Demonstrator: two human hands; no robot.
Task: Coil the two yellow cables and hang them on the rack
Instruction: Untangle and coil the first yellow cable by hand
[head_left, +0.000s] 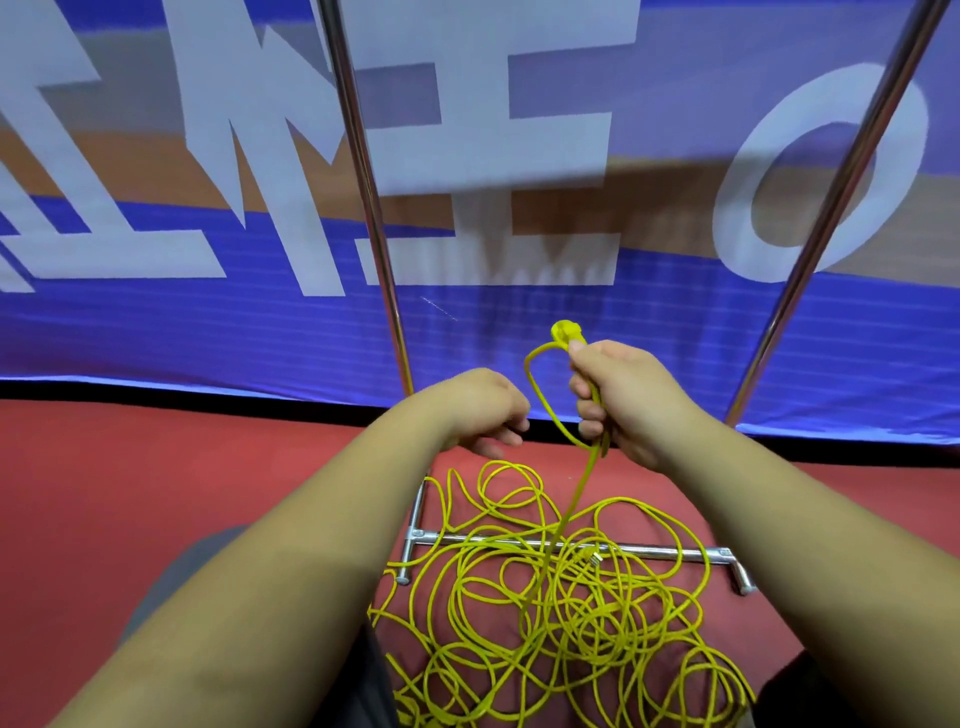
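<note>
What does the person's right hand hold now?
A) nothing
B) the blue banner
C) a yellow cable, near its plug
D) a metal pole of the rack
C: the fingers of the right hand curl round the yellow cable just below its plug.

venue: event or sports hall | evidence: red floor (156, 493); big lettered blue banner (519, 322); chrome rack (374, 208)

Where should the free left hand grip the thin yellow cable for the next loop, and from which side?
On the yellow cable's straight strand hanging below the right hand, approached from its left by the left hand. That stretch hangs clear above the tangled pile, so probably nothing snags.
</note>
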